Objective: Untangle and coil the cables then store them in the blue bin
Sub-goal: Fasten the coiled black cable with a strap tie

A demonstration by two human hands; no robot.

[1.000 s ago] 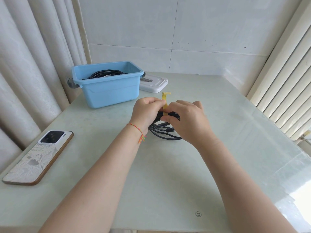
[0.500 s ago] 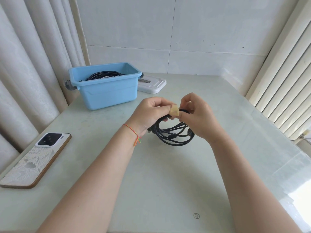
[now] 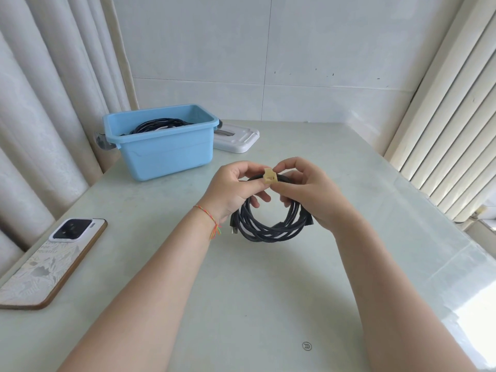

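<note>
1. Your left hand [image 3: 236, 187] pinches the top of the coiled black cable [image 3: 268, 224], thumb and forefinger curled onto it right beside the yellow tie [image 3: 269, 176].
2. Your right hand [image 3: 308, 193] pinches the same spot from the other side, fingertips closed on the tie, while the lower fingers curl round the right side of the coil.
3. The coil hangs between your two hands above the pale green table [image 3: 268, 291], with the tie wrapped round its top strands; a plug end pokes out at the lower left of the loop.
4. The blue bin [image 3: 166, 154] sits on the table at the far left, well apart from the coil you hold. More black cable [image 3: 158, 125] already lies inside it.
5. A white lid [image 3: 236, 138] lies flat just beside the bin, on its right.
6. A phone [image 3: 51, 261] lies face down near the table's left edge.
7. A thin coloured string bracelet [image 3: 210, 218] circles your left wrist.
</note>
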